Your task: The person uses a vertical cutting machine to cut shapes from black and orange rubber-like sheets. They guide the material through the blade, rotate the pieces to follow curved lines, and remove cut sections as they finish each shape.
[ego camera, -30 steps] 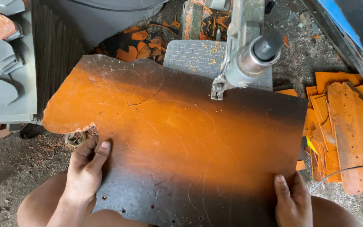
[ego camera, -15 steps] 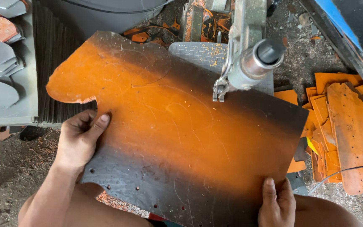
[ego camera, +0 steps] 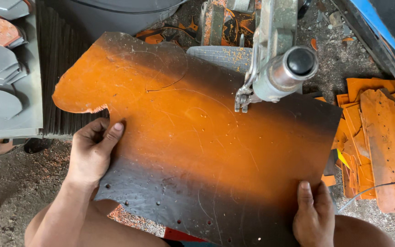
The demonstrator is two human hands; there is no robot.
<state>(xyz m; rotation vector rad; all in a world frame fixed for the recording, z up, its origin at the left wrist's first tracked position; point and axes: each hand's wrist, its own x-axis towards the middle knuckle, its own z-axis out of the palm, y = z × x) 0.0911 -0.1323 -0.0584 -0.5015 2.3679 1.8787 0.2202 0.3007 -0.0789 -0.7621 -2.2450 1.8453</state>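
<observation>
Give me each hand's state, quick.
Left hand: closed on the left edge of the orange-and-black sheet.
Right hand: closed on the sheet's lower right edge, thumb on top.

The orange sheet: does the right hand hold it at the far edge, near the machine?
No, the right hand grips the orange sheet at its near corner.

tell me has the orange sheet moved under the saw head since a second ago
Yes. The orange sheet has slid away from the person and turned clockwise; the saw head, fixed, now sits closer to its right edge.
</observation>
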